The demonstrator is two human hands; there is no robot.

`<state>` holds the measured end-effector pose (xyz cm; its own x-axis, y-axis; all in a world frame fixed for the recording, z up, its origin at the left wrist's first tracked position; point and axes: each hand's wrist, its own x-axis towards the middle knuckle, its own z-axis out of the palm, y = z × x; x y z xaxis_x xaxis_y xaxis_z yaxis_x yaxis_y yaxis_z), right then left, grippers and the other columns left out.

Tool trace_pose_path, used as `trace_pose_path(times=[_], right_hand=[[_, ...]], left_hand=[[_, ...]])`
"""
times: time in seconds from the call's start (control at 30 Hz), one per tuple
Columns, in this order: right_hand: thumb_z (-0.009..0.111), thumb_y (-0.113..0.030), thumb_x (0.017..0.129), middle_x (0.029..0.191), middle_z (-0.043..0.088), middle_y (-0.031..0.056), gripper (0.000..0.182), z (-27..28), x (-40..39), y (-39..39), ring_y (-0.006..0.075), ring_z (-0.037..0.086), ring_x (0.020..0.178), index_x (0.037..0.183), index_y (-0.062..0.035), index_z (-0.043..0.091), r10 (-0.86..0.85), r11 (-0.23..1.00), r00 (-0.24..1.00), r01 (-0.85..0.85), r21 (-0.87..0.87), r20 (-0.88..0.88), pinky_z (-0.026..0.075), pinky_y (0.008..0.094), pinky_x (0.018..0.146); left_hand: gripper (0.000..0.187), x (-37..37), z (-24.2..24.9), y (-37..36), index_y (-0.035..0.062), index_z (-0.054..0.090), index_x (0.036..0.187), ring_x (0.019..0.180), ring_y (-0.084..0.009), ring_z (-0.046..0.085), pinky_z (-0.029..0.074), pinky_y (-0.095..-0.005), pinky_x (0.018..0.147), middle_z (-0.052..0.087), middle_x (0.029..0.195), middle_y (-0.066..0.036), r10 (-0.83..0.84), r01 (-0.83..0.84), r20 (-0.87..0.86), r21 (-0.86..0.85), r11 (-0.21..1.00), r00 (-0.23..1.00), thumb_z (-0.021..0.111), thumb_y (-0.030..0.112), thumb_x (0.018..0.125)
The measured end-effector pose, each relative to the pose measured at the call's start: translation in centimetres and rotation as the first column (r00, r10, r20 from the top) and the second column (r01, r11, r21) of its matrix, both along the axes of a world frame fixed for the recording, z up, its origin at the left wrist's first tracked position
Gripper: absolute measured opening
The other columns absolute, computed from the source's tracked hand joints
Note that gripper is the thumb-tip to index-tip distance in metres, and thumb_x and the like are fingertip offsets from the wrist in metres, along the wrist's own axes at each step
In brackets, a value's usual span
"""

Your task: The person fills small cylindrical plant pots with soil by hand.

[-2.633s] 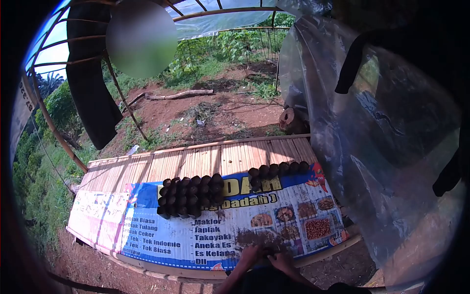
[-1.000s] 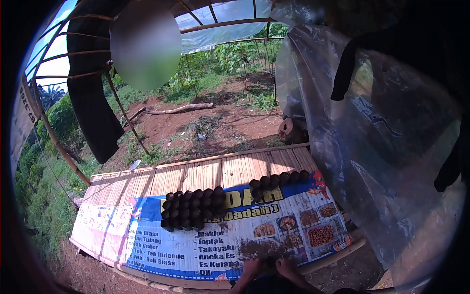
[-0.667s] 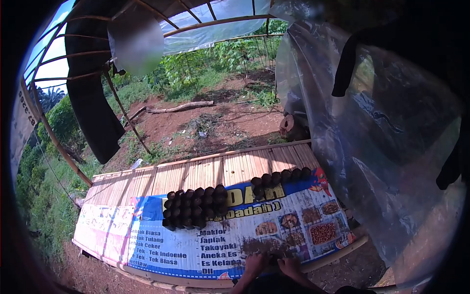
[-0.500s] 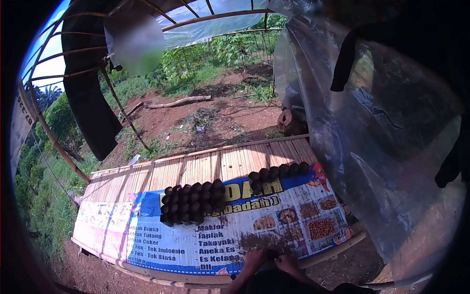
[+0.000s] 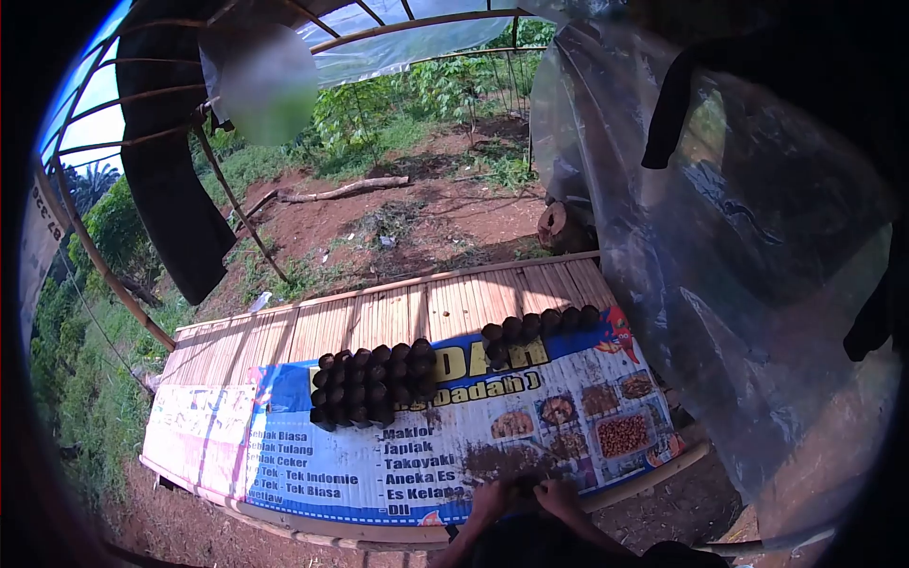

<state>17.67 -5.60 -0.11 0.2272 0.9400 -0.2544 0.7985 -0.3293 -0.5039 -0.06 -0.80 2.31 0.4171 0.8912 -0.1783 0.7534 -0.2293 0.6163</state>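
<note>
My left hand [image 5: 491, 499] and my right hand [image 5: 557, 495] are close together at the front edge of the printed banner [image 5: 312, 464]. Both have their fingers curled in around a small black nursery bag [image 5: 524, 486], one on each side; much of it is hidden in shadow. Just beyond my hands, loose dark soil [image 5: 502, 461] is spread on the banner. Farther left stands a tight block of black nursery bags [image 5: 365, 388], set in rows. Another short row of the same bags [image 5: 530, 328] lines the banner's far right part.
The banner covers part of a bamboo-slat table [image 5: 379, 327]. A clear plastic sheet [image 5: 625, 189] hangs along the right. Beyond the table are bare red earth, a log [image 5: 350, 189] and a hollow stump [image 5: 559, 230]. Bamboo poles [image 5: 237, 199] frame the left.
My hands stay in nearly the same place, with the fingers shifted slightly around the small black bag. The view has tilted a little; the rows of bags look unchanged.
</note>
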Motion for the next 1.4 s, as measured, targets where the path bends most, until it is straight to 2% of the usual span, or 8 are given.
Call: trace_pose_path(times=[0.07,0.53,0.67,0.8,1.07,1.17,1.27,1.4], right_hand=[[0.06,-0.04,0.079,0.079,0.067,0.0186,0.033,1.3,-0.2,0.0,0.0387,0.064,0.077,0.086,-0.0095,0.072,-0.032,0.998,0.999,0.032,0.052,-0.003,0.051,0.0478,0.074],[0.059,-0.039,0.079,0.077,0.066,0.0184,0.032,-0.3,-0.2,1.1,0.0397,0.063,0.076,0.08,-0.0092,0.071,-0.064,0.989,0.998,0.065,0.133,-0.009,0.05,0.0489,0.073],[0.059,-0.037,0.08,0.078,0.066,0.0182,0.031,-0.2,-0.6,0.8,0.0393,0.064,0.077,0.083,-0.0078,0.071,-0.037,0.999,0.998,0.038,0.032,-0.041,0.05,0.0479,0.074],[0.059,-0.04,0.081,0.075,0.066,0.0188,0.034,1.4,-0.8,0.5,0.0392,0.064,0.077,0.083,-0.0075,0.07,-0.041,0.991,0.999,0.042,0.128,-0.012,0.05,0.0481,0.073],[0.061,-0.044,0.082,0.07,0.065,0.0166,0.039,0.4,-1.0,-1.2,0.0352,0.065,0.07,0.075,-0.0059,0.069,-0.005,0.998,0.999,0.002,-0.067,-0.045,0.05,0.0442,0.067],[0.059,-0.035,0.084,0.067,0.064,0.0167,0.032,-2.3,-0.9,-1.5,0.0351,0.064,0.069,0.073,-0.0061,0.067,0.021,0.995,0.984,-0.005,0.095,-0.175,0.049,0.044,0.065],[0.059,-0.032,0.083,0.068,0.063,0.0178,0.029,-1.2,-1.1,-1.4,0.0374,0.064,0.071,0.074,-0.0057,0.066,-0.053,0.991,0.986,0.071,0.111,-0.159,0.049,0.0458,0.066],[0.06,-0.03,0.081,0.068,0.062,0.0197,0.027,1.9,-1.1,-0.9,0.0404,0.062,0.071,0.071,-0.005,0.065,-0.093,0.983,0.986,0.114,0.146,-0.139,0.048,0.0509,0.069]], left_hand=[[0.029,-0.1,-0.1,-0.4,0.0137,0.067,0.103,0.078,-0.0392,0.065,0.052,-0.0498,0.072,0.067,0.084,-0.02,0.046,-0.048,0.077,0.021,0.999,0.996,0.059,0.033,0.082],[0.029,0.1,0.1,0.0,0.0139,0.068,0.1,0.08,-0.0398,0.065,0.052,-0.0494,0.073,0.067,0.084,-0.019,0.069,-0.068,0.01,-0.055,0.996,0.998,0.06,0.035,0.082],[0.03,-0.3,-1.1,-1.0,0.0137,0.067,0.101,0.081,-0.0401,0.064,0.051,-0.0498,0.073,0.067,0.086,-0.02,0.068,-0.064,0.037,-0.103,0.993,0.997,0.06,0.036,0.082],[0.03,-0.6,-0.6,-1.0,0.0089,0.063,0.099,0.078,-0.0408,0.064,0.05,-0.0513,0.069,0.067,0.083,-0.02,0.065,-0.064,0.054,-0.027,0.998,0.996,0.058,0.035,0.085],[0.027,0.6,1.7,1.6,0.0037,0.054,0.098,0.073,-0.0404,0.064,0.051,-0.05,0.062,0.065,0.085,-0.022,-0.018,0.015,0.025,0.123,0.992,1.0,0.06,0.027,0.086],[0.022,0.7,0.6,2.3,0.0035,0.057,0.096,0.072,-0.0408,0.064,0.051,-0.0502,0.062,0.065,0.086,-0.022,-0.113,0.122,-0.091,0.095,0.988,0.989,0.059,0.023,0.085],[0.02,0.9,-0.9,2.5,0.004,0.061,0.094,0.071,-0.0414,0.064,0.052,-0.051,0.063,0.064,0.085,-0.024,-0.173,0.184,-0.103,0.112,0.977,0.98,0.058,0.018,0.081],[0.022,0.9,2.2,1.6,0.0046,0.064,0.096,0.074,-0.0419,0.064,0.052,-0.0518,0.066,0.064,0.085,-0.025,-0.123,0.121,0.009,0.131,0.984,0.992,0.059,0.017,0.078]])
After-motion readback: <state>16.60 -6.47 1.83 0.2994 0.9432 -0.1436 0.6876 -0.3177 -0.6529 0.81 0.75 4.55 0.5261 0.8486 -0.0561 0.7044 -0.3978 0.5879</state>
